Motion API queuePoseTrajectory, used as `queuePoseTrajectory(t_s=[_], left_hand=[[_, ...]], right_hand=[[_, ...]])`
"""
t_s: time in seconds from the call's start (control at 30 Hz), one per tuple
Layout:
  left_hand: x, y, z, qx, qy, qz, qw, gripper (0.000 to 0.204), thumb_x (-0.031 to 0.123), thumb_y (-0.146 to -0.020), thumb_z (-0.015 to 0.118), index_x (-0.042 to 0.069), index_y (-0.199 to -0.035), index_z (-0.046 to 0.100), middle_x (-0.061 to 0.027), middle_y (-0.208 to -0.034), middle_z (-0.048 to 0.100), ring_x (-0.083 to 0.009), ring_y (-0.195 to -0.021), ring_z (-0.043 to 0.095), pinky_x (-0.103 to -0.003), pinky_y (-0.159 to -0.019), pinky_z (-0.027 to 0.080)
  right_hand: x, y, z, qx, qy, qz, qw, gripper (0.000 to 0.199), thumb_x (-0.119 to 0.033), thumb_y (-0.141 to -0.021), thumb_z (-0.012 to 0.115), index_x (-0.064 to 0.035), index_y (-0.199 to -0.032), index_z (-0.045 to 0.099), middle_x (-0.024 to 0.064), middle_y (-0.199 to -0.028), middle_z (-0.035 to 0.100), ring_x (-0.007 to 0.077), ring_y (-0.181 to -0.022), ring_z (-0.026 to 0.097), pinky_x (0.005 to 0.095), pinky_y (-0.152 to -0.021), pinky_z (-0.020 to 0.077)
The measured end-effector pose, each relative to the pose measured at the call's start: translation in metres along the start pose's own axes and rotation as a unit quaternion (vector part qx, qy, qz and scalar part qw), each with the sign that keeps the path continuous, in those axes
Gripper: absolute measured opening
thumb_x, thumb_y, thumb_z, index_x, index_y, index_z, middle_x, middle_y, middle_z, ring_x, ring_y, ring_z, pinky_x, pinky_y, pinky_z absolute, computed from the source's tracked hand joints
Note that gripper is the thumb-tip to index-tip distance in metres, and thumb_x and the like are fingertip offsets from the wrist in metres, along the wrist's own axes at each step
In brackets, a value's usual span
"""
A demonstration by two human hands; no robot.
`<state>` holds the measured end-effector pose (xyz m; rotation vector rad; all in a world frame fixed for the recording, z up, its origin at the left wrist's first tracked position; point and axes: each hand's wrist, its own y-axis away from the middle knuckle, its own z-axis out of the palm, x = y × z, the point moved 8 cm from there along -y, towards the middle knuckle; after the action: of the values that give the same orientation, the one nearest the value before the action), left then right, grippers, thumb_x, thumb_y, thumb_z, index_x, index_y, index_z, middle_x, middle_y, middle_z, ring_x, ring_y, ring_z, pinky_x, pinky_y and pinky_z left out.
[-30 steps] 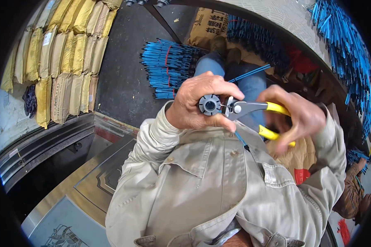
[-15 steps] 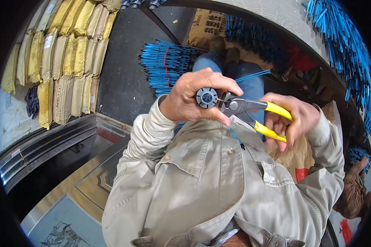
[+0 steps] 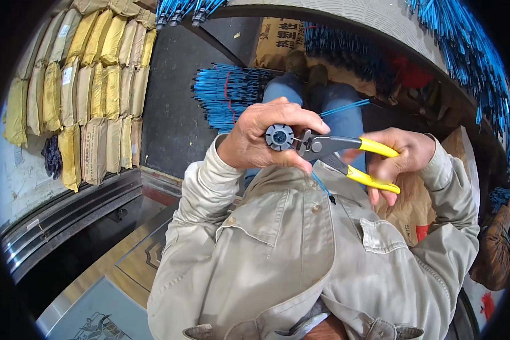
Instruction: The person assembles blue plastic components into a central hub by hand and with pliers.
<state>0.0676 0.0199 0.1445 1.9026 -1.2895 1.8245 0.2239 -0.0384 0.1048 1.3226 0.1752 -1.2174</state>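
Note:
My left hand (image 3: 249, 127) is closed around a round, dark, slotted part (image 3: 279, 137) with a blue-tinged centre, its face turned up at me. Two thin blue rods (image 3: 348, 106) stick out beyond that hand, and a short blue piece with a dark tip (image 3: 322, 182) hangs below its thumb. My right hand (image 3: 408, 150) grips the yellow handles of dark-headed pliers (image 3: 326, 146); its fingers are partly blurred. The plier jaws sit beside the slotted part, between my left thumb and forefinger, next to a thin wire-like strand. Whether they bite on it is unclear.
Bundles of blue rods (image 3: 229, 90) tied with red lie beyond my left hand. More blue rods (image 3: 464, 68) hang over the curved pale surface (image 3: 374, 22) at the right. Stacked yellowish packages (image 3: 79, 85) stand at left. Another person's brown sleeve (image 3: 493, 249) shows far right.
The whole view has shifted slightly. My right hand's fingers have moved on the plier handles, and the jaws have turned a little. My left hand keeps its hold on the slotted part.

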Motion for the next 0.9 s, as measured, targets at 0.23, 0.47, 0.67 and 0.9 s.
queuePoseTrajectory(t_s=[0.23, 0.47, 0.67, 0.9], left_hand=[[-0.001, 0.011, -0.006, 0.117, 0.007, -0.015, 0.993, 0.049, 0.023, -0.060, 0.083, 0.004, -0.100, 0.061, -0.0045, -0.089, 0.059, -0.0116, -0.072, 0.053, -0.024, -0.065, 0.043], [0.000, 0.012, -0.008, 0.165, -0.030, -0.022, 0.986, 0.052, 0.022, -0.062, 0.083, 0.003, -0.103, 0.058, -0.0057, -0.093, 0.057, -0.0108, -0.075, 0.053, -0.023, -0.067, 0.042], [-0.002, 0.019, -0.016, 0.184, -0.017, -0.047, 0.982, 0.057, 0.033, -0.058, 0.083, 0.000, -0.099, 0.060, -0.0069, -0.090, 0.059, -0.0124, -0.078, 0.055, -0.024, -0.067, 0.043], [-0.004, 0.016, -0.024, 0.163, -0.002, 0.005, 0.987, 0.052, 0.025, -0.055, 0.085, 0.002, -0.097, 0.064, -0.0047, -0.081, 0.062, -0.0129, -0.070, 0.057, -0.023, -0.063, 0.044]], right_hand=[[-0.059, 0.025, 0.015, 0.316, 0.580, -0.270, 0.700, 0.060, -0.011, -0.059, 0.072, -0.0075, -0.115, 0.054, 0.0133, -0.099, 0.055, 0.0281, -0.080, 0.058, 0.0367, -0.068, 0.0483], [-0.076, 0.030, 0.012, 0.467, 0.660, -0.286, 0.515, 0.042, -0.010, -0.060, 0.070, -0.0085, -0.101, 0.060, 0.0118, -0.097, 0.052, 0.0260, -0.075, 0.054, 0.0360, -0.064, 0.0444], [-0.063, 0.016, 0.007, 0.452, 0.658, -0.277, 0.534, 0.035, -0.009, -0.063, 0.069, -0.0061, -0.097, 0.059, 0.0133, -0.098, 0.053, 0.0257, -0.073, 0.055, 0.0347, -0.060, 0.0447], [-0.066, 0.013, 0.012, 0.447, 0.680, -0.336, 0.475, 0.033, -0.010, -0.064, 0.070, -0.0043, -0.094, 0.058, 0.0146, -0.096, 0.053, 0.0250, -0.070, 0.055, 0.0323, -0.056, 0.0446]])
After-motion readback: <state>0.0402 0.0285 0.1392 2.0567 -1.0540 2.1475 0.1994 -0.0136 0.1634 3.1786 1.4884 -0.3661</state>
